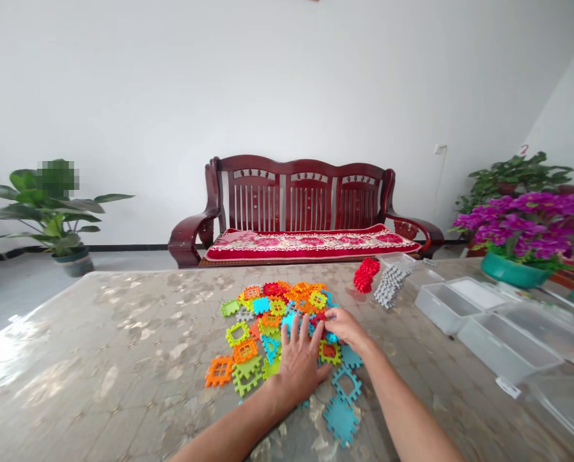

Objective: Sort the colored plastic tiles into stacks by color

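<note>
A loose pile of interlocking plastic tiles [262, 305] with notched edges lies mid-table, in orange, green, blue, red and grey. Some are solid and others have window-like openings. My left hand [299, 356] rests palm down on the near side of the pile, fingers spread and holding nothing. At the right side of the pile my right hand [348, 327] has its fingers bent together at a dark red tile [319, 317], partly hidden by both hands. A solid blue tile [342, 420] and a blue frame tile [347, 384] lie near my right forearm.
Stacks of red tiles [366, 274] and grey tiles [391, 285] stand beyond the pile to the right. Clear plastic boxes [503, 346] and purple flowers in a teal pot [515, 271] occupy the table's right side. A wooden bench [308, 192] stands behind the table [137, 378].
</note>
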`<act>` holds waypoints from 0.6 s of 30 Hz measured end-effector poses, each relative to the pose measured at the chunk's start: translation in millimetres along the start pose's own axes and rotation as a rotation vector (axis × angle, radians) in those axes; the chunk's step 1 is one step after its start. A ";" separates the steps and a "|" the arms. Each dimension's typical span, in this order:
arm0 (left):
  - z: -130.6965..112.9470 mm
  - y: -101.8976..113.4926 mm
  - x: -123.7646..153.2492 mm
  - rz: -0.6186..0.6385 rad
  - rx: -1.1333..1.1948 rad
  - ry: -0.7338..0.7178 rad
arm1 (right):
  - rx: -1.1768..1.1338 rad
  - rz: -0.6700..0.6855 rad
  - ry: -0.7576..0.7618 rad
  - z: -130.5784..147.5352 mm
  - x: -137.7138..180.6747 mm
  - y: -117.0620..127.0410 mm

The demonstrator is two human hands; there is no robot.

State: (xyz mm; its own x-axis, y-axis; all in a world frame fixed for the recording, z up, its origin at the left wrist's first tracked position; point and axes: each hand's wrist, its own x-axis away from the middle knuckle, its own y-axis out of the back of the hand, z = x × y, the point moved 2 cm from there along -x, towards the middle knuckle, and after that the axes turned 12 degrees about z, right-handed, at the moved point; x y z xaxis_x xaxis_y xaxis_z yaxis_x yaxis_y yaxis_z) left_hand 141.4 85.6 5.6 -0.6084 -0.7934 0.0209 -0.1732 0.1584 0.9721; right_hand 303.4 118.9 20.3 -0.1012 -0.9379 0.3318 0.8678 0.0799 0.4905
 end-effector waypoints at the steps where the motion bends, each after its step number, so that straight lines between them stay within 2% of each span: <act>1: -1.1 1.4 -0.7 -0.001 0.003 -0.004 | -0.026 0.013 0.011 2.0 2.0 -1.6; 6: -3.1 14.9 -0.4 -0.074 0.062 0.016 | -0.214 0.102 0.086 11.7 5.7 -11.2; 11: 15.6 36.9 -8.9 -0.197 0.142 0.053 | -0.390 0.106 0.309 38.6 -9.8 -26.3; 14: 37.9 55.9 -16.8 -0.253 0.125 0.072 | -0.371 0.114 0.414 57.5 -21.9 -29.9; 18: 66.0 76.0 -9.9 -0.269 0.135 0.104 | -0.146 0.026 0.370 53.9 -25.9 -14.7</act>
State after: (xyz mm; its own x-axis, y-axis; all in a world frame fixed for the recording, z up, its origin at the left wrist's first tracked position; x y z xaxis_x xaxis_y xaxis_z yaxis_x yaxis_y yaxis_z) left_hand 83.2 144.3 63.9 -0.4454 -0.8722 -0.2023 -0.4224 0.0055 0.9064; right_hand 267.0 160.2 48.0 0.0804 -0.9966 0.0168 0.9304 0.0811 0.3575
